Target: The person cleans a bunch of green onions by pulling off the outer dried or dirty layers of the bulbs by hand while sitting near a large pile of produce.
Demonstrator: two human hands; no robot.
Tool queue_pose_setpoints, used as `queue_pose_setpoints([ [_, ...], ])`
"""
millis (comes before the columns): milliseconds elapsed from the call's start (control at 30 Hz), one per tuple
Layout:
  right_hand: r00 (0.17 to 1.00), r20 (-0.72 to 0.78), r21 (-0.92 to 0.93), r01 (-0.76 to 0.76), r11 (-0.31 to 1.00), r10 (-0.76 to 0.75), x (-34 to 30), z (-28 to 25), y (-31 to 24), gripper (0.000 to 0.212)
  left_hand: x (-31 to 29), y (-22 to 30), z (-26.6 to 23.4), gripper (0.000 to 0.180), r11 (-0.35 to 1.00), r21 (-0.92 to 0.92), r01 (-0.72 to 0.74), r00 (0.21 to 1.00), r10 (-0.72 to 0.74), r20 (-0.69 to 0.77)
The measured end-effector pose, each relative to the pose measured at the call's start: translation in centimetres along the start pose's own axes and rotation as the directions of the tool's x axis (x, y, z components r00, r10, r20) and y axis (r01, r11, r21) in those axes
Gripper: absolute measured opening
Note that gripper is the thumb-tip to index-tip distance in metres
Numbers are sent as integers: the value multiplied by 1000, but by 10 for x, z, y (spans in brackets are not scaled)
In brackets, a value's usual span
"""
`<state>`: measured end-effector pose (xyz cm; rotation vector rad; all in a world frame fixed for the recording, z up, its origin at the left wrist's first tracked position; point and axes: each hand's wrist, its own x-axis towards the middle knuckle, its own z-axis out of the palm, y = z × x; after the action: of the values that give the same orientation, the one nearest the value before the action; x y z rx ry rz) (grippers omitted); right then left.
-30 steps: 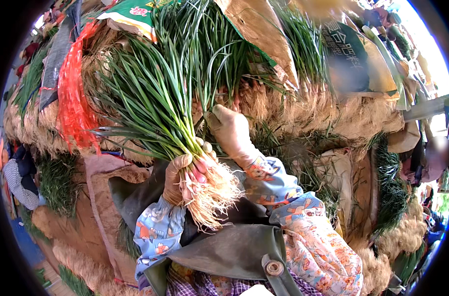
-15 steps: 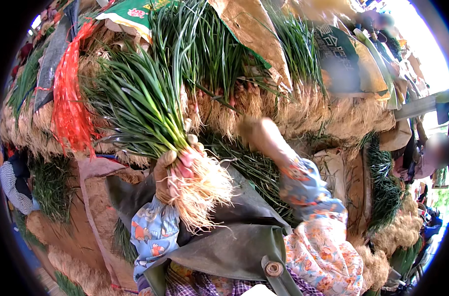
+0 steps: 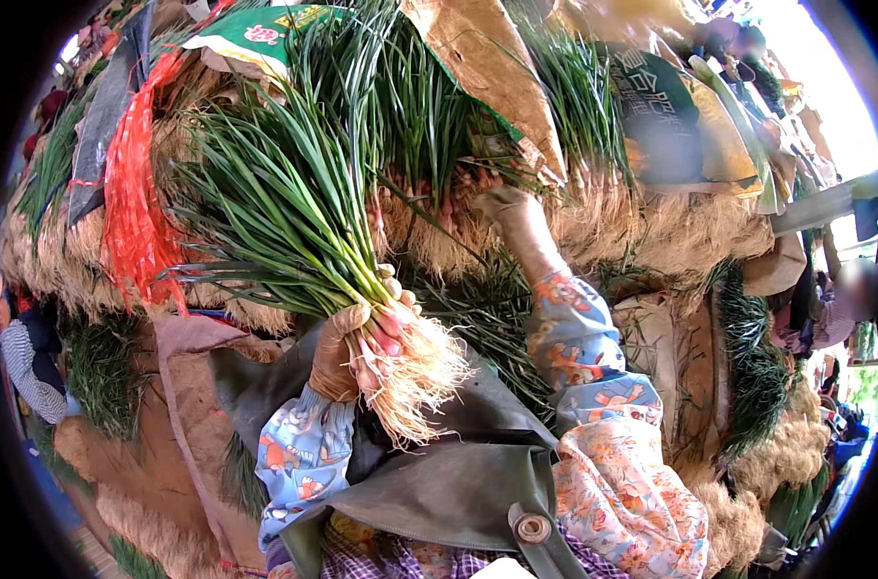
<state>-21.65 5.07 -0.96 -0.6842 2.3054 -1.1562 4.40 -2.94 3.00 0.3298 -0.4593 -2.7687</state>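
My gloved left hand [image 3: 338, 352] is wrapped round a bunch of scallions [image 3: 389, 328] just above its reddish bulbs. The long green leaves fan up and to the left, while pale stringy roots hang over my lap. Farther off, my gloved right hand [image 3: 516, 217] reaches into a long stacked row of scallions [image 3: 439, 125], its fingers curled in against the bulbs there. What lies inside those fingers is hidden.
Red plastic twine [image 3: 135, 193] hangs at the left of the row. A brown sack flap [image 3: 492, 68] and a green-and-yellow sack [image 3: 680, 125] cover parts of it. Loose green leaves [image 3: 487, 309] lie below. A dark apron [image 3: 439, 492] covers my lap. Other people are at the far right.
My right hand, blurred before, has moved slightly up and now rests against the row's bulbs. The left hand has shifted a little right with its scallions, whose leaves spread wider.
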Motion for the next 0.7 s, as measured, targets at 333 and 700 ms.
queue_pose_setpoints([
  [333,999,-26,-1,25,1000,-25,4,-7,-34,17,3,-2,-4,62,995,79,58,998,-57,-15],
  [700,817,567,715,-422,558,-109,-69,32,-70,18,1,-7,-9,50,958,204,202,966,-161,-201],
])
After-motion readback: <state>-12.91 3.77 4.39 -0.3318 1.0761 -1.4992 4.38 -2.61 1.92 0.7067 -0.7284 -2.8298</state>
